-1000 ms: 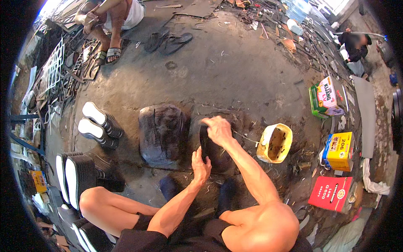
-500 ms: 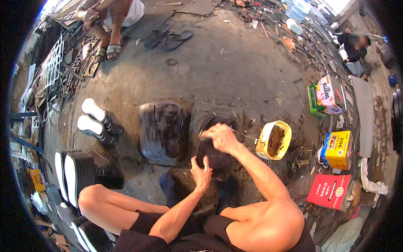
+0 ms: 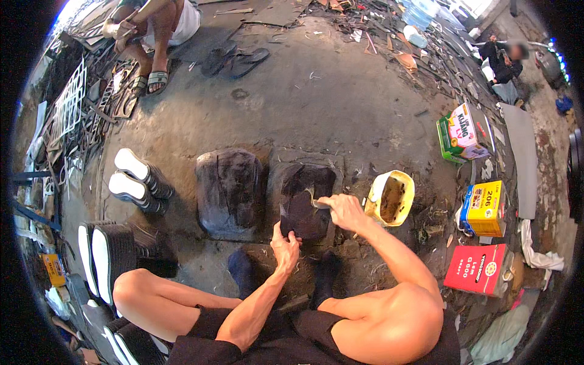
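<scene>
My right hand (image 3: 345, 213) is closed around a small brush (image 3: 316, 201), whose pale tip rests at a dark flat piece (image 3: 298, 216). My left hand (image 3: 286, 248) pinches the near edge of that piece, which lies on a dark pad (image 3: 316, 176) on the ground. Just right of my right hand stands a cut-open yellow tub (image 3: 370, 210) with brownish stuff inside. A second dark, worn pad (image 3: 230, 194) lies to the left of the one I am working over.
Stacked white-faced soles (image 3: 131, 161) stand at the left, with taller stacks (image 3: 103, 261) nearer me. A green-pink tin (image 3: 465, 134), a yellow-blue tin (image 3: 483, 207) and a red tin (image 3: 477, 267) line the right. Scraps and sandals (image 3: 246, 64) lie farther off; two people sit beyond.
My right hand has moved right and slightly down, uncovering the brush tip and the dark piece. My left hand has shifted slightly left, its fingers now drawn in at the edge.
</scene>
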The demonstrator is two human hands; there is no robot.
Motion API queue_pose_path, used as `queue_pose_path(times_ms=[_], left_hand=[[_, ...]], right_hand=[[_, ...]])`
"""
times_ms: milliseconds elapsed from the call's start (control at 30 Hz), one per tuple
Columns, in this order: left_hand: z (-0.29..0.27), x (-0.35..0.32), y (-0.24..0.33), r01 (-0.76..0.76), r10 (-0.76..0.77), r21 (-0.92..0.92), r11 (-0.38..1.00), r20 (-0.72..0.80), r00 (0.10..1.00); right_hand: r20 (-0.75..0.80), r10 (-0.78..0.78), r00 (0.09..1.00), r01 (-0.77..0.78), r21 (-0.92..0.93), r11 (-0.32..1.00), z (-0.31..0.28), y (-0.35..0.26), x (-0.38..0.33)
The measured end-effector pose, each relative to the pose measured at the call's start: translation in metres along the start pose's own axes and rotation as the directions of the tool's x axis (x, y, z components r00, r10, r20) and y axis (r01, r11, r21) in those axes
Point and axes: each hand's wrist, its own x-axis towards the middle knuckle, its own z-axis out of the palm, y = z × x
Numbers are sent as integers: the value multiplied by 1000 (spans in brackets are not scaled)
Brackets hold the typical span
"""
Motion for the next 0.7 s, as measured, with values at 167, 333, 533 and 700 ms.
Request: queue_pose_path(times_ms=[167,333,533,700], left_hand=[[19,29,-5,-129,127,95,987,23,992],[7,33,-15,-520,602,551,652,39,797],[-8,31,3,-177,208,344,922,-53,977],[-11,42,-7,-187,213,284,941,-63,975]], right_hand=[[-109,104,989,-108,-31,994,-19,34,76],[-140,-60,988,40,-140,989,5,31,65],[-103,-99,990,100,5,995,28,-33,-40],[131,122,984,-136,106,985,-21,-38,-14]])
